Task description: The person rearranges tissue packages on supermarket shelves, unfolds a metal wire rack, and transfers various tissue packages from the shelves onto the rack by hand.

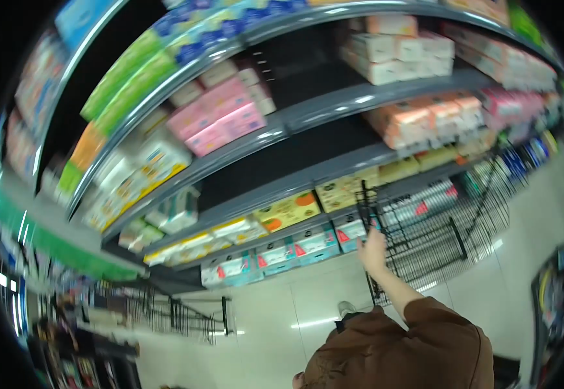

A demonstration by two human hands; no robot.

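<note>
My right hand (373,254) reaches out from a brown sleeve and is on the near end of a black wire shopping cart (424,249), closed around its handle as far as the blur shows. The cart stands alongside the shelves, its mesh basket stretching away to the right. At the bottom edge, a small patch of skin, seemingly my left hand (299,380), shows beside the brown shirt (392,356); its fingers are hidden. One light shoe (345,308) is visible on the floor below me.
Shelves (334,97) hold packs of tissues, with white packs (392,58), pink packs (220,117) and orange-white packs (431,120). Teal-and-white packs (295,249) line the bottom shelf. Another black cart (185,314) stands at lower left. Pale tiled floor (275,324) runs along the shelf base.
</note>
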